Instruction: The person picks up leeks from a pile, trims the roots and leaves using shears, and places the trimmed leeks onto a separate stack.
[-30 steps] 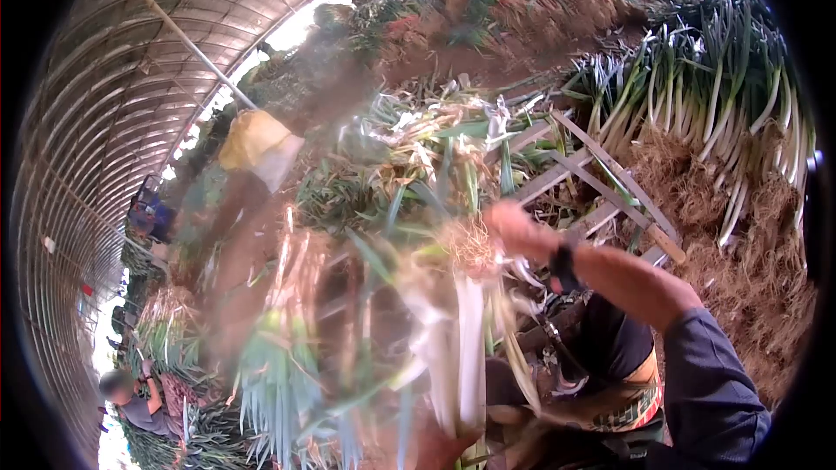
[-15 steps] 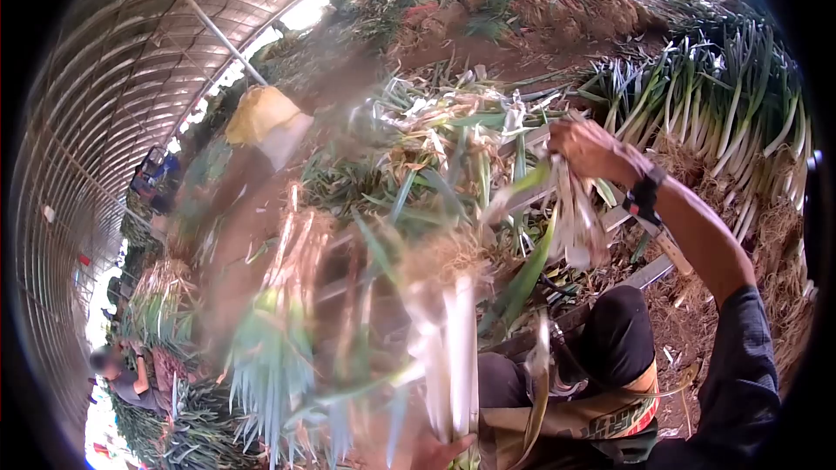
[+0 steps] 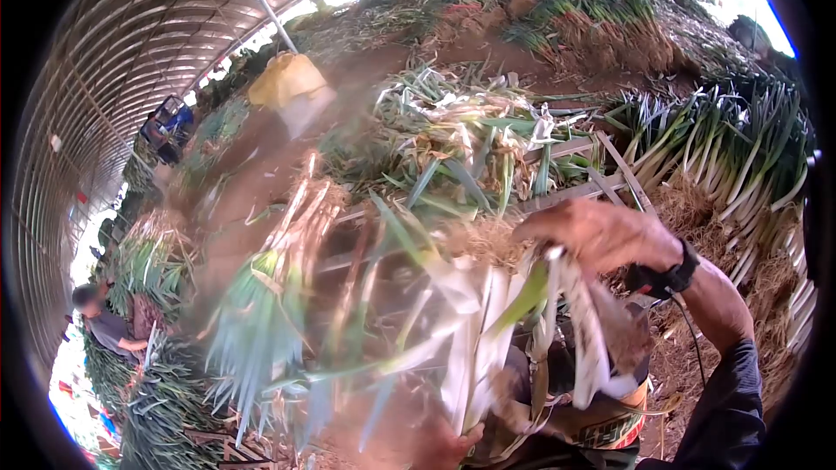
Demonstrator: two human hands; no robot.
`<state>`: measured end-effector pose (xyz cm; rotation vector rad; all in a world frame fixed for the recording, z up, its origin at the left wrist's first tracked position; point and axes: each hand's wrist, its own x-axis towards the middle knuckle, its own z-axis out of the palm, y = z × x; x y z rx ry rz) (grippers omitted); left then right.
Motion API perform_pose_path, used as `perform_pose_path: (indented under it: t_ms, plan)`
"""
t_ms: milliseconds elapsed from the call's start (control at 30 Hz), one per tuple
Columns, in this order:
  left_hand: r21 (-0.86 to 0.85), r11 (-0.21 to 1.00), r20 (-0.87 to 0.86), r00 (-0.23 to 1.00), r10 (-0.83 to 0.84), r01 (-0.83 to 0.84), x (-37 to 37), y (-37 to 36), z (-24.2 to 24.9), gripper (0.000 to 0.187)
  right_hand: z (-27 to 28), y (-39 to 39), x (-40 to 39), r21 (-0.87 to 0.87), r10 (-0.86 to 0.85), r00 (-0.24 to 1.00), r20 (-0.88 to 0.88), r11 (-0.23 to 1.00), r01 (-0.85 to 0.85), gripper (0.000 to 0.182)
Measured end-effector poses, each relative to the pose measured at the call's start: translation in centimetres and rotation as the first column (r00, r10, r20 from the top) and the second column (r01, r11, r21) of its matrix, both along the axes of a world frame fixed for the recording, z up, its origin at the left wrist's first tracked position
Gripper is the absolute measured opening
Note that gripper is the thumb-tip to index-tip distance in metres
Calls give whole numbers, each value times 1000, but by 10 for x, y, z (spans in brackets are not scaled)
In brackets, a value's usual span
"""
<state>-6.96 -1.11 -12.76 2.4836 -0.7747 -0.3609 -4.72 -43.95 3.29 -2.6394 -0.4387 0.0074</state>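
My left hand (image 3: 440, 442), blurred at the bottom edge, is closed round the white stalks of a few large green onions (image 3: 477, 339), held upright with roots uppermost. Just right of the bushy roots (image 3: 486, 242) is my right hand (image 3: 601, 235), wearing a black wrist device (image 3: 666, 274). Its fingers are curled over pale, limp leaf strips (image 3: 585, 331) that hang over my lap. Whether the right fingertips touch the roots cannot be made out.
A metal frame (image 3: 575, 187) and a heap of stripped leaves (image 3: 470, 135) lie ahead. Cleaned green onions (image 3: 723, 139) line the right side; an untrimmed bundle (image 3: 279, 296) is left. Another person (image 3: 113, 326) works at far left. A yellow-topped object (image 3: 287, 83) is by a pole.
My right hand has come down and nearer, from over the leaf heap to beside the roots, still carrying leaf strips. My left hand keeps its hold low on the stalks. The view has shifted slightly.
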Motion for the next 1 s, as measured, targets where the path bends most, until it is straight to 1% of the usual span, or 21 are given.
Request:
perform_pose_path:
  t_ms: [133,167,233,267,300,367,400,467,500,533,600,633,667,700,733,767,800,833,900,933,1000]
  plan:
    - [27,988,172,973,-157,154,-7,4,-26,64,1,74,22,-102,150,988,33,984,-146,56]
    - [34,983,214,959,-186,183,-8,6,-32,63,-9,80,28,-228,122,990,69,968,-103,53]
    - [54,971,328,915,-236,231,-14,10,-45,61,-36,87,52,-457,82,985,155,889,-2,45]
    - [68,964,388,883,-263,257,-13,13,-50,60,-35,91,59,-436,56,998,-3,899,-51,44]
    - [76,958,440,853,-281,276,-15,16,-55,59,-35,96,66,-405,32,986,-163,909,-97,44]
    - [105,948,541,782,-309,301,-17,21,-64,57,-35,111,73,-361,11,949,-314,924,-130,48]
    - [118,944,582,749,-316,307,-17,23,-66,57,-26,123,75,-339,-2,922,-386,930,-140,50]
    - [115,944,606,731,-314,310,-18,24,-69,55,-12,140,58,-165,18,935,-354,983,-81,50]
    - [95,944,561,766,-313,316,-16,20,-60,53,-39,138,65,-161,111,963,-244,975,-153,37]
    - [140,944,631,708,-317,298,-15,18,-56,54,-65,135,67,-211,149,980,-134,962,-175,31]
    - [221,944,753,572,-324,245,-17,15,-52,55,-90,135,68,-318,240,967,82,926,-203,21]
    - [257,943,802,498,-330,212,-18,14,-50,57,-100,134,68,-370,251,963,99,908,-199,16]
    - [290,941,842,421,-338,176,-21,13,-48,58,-89,134,68,-534,224,966,126,836,-124,17]
    - [319,937,874,338,-348,139,-22,12,-43,59,-64,131,68,-679,202,966,158,733,-42,17]
    - [202,965,636,727,-258,165,-18,4,-24,62,-46,125,73,-797,185,963,196,602,46,17]
    - [85,987,247,957,-152,135,-8,-11,4,66,-39,111,81,-780,120,961,250,613,126,17]
    - [-7,998,-208,977,-56,55,-3,-20,19,70,-41,93,92,-744,68,963,261,650,156,18]
    - [-64,996,21,998,-54,55,-11,-17,-15,82,-44,73,104,-704,16,962,272,685,188,19]
    - [-31,997,-2,998,-69,69,-11,-21,-6,81,-44,62,112,-725,-4,930,367,625,288,21]
    - [-12,997,-13,997,-77,77,-10,-22,0,80,-46,57,112,-729,-23,929,369,613,305,19]
    - [-22,999,-108,993,-51,49,-7,-25,8,81,-42,50,117,-734,-54,926,375,593,332,17]
